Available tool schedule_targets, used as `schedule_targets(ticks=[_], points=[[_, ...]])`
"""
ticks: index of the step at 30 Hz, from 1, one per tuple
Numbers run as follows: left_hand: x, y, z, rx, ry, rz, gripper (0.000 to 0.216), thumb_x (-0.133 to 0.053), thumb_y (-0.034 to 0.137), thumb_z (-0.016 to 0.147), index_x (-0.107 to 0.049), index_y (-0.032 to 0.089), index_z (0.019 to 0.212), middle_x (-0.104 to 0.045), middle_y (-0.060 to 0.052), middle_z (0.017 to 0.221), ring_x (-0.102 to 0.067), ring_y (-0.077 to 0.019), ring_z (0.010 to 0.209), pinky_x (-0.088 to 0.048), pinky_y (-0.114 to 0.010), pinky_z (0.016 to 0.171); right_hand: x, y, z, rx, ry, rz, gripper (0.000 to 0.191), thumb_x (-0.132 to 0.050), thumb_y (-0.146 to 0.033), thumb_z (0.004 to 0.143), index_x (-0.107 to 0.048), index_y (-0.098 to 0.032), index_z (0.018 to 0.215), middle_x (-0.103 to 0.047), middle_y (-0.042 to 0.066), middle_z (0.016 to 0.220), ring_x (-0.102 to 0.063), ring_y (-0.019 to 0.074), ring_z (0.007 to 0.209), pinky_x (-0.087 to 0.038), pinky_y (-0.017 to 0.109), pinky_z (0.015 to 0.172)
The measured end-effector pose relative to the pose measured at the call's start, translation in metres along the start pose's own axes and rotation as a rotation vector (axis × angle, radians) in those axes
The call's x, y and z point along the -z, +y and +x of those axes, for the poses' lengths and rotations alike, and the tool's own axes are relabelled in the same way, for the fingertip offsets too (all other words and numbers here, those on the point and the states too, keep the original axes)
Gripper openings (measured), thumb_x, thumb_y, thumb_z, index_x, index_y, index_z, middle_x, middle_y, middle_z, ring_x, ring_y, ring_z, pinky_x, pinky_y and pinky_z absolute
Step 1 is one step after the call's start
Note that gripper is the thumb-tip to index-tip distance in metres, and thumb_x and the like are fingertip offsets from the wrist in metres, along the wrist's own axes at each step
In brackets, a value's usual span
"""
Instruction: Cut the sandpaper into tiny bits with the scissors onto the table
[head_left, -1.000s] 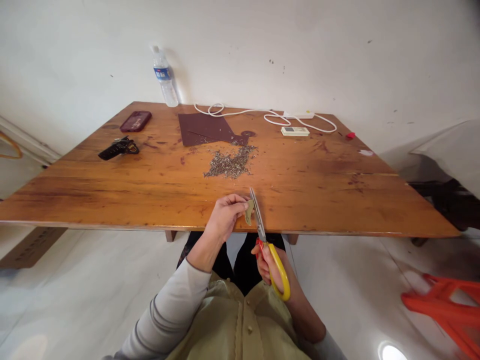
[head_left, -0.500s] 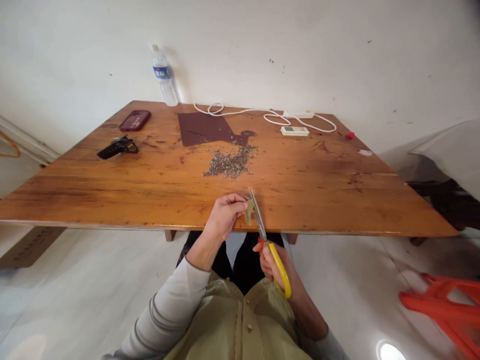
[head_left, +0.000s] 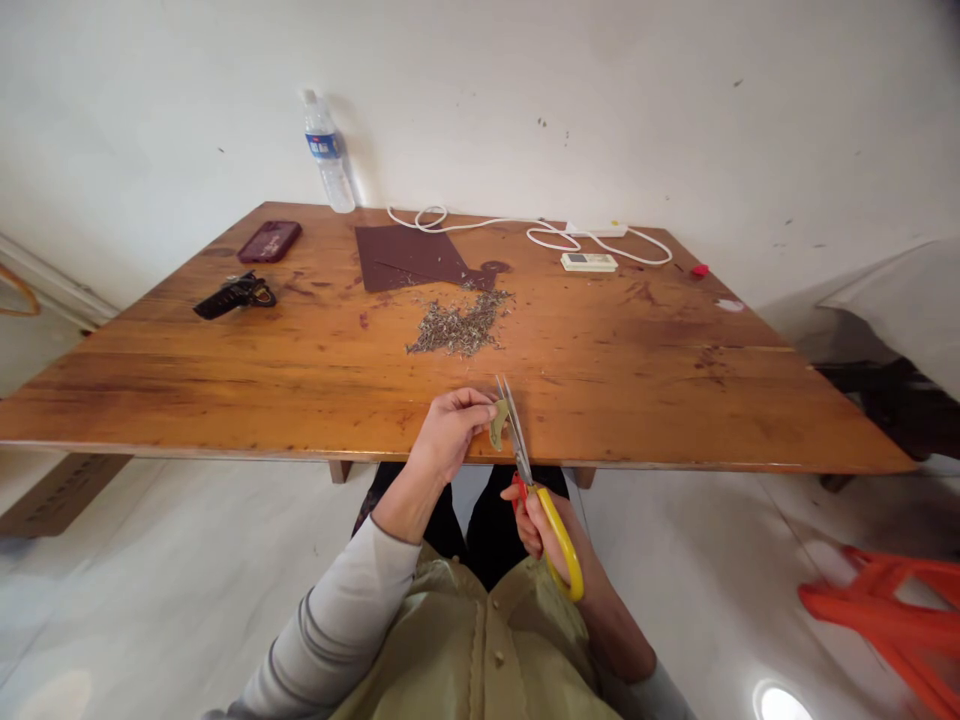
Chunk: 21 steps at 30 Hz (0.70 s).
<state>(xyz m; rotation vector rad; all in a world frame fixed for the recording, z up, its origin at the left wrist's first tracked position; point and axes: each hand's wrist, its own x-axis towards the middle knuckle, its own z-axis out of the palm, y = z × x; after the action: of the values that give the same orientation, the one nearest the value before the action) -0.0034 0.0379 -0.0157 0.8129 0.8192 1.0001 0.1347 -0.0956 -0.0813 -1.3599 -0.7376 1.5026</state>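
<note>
Two hands (head_left: 442,435) (head_left: 540,525), one pair of scissors (head_left: 523,458), one scrap (head_left: 497,430) — one bottle (head_left: 328,160), one table (head_left: 645,385).

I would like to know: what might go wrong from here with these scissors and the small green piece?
The fingers of the left hand pinch the green piece close to the parted blades of the scissors, so a nick is possible.
The piece is small and held at one side, so it might twist or slip.
Both are near the front edge of the table; cut bits may fall to the floor.

Head-worn view, forward and down
</note>
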Motion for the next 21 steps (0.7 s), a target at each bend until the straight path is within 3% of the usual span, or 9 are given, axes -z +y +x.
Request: schedule_targets(ticks=[4,8,14,21], points=[[-0.0004,-0.0001,0.0004,-0.003,0.005,0.000,0.016,-0.087,0.018,0.055,-0.071,0.016,0.057,-0.071,-0.004,0.072,-0.054,-0.0092,0.060,-0.040,-0.025,0.060,-0.0018,0.0034,-0.0014,-0.003,-0.007,0.011,0.083,-0.077,-0.102,0.062,-0.067,-0.022,0.083,-0.030,-0.014,0.052,-0.022,0.0063,0.044,-0.015,0.021,0.042],[-0.0014,0.0005,-0.0003,-0.006,0.008,-0.021,0.017,-0.088,0.018,0.055,-0.071,0.016,0.057,-0.070,-0.003,0.070,-0.054,-0.0083,0.060,-0.042,-0.024,0.060,-0.0032,0.0062,-0.0007,0.006,0.001,-0.001,0.083,-0.073,-0.103,0.064,-0.066,-0.022,0.081,-0.032,-0.013,0.052,-0.025,0.0071,0.043,-0.019,0.020,0.039],[-0.0016,0.0009,-0.0016,0.007,0.012,-0.026,0.019,-0.089,0.020,0.057,-0.071,0.017,0.060,-0.068,-0.001,0.065,-0.058,-0.0107,0.061,-0.045,-0.025,0.062,-0.0033,0.0071,0.0033,0.053,-0.005,-0.006,0.092,-0.073,-0.105,0.061,-0.071,-0.019,0.095,-0.042,-0.011,0.057,-0.032,0.0082,0.046,-0.027,0.022,0.044],[0.0005,-0.0008,0.0007,-0.004,0.004,0.015,0.016,-0.086,0.020,0.056,-0.071,0.016,0.058,-0.071,-0.003,0.069,-0.052,-0.0086,0.058,-0.039,-0.024,0.058,0.0012,0.0023,0.0015,0.003,-0.035,0.003,0.085,-0.078,-0.101,0.061,-0.068,-0.021,0.089,-0.034,-0.013,0.053,-0.025,0.0067,0.045,-0.019,0.022,0.043]])
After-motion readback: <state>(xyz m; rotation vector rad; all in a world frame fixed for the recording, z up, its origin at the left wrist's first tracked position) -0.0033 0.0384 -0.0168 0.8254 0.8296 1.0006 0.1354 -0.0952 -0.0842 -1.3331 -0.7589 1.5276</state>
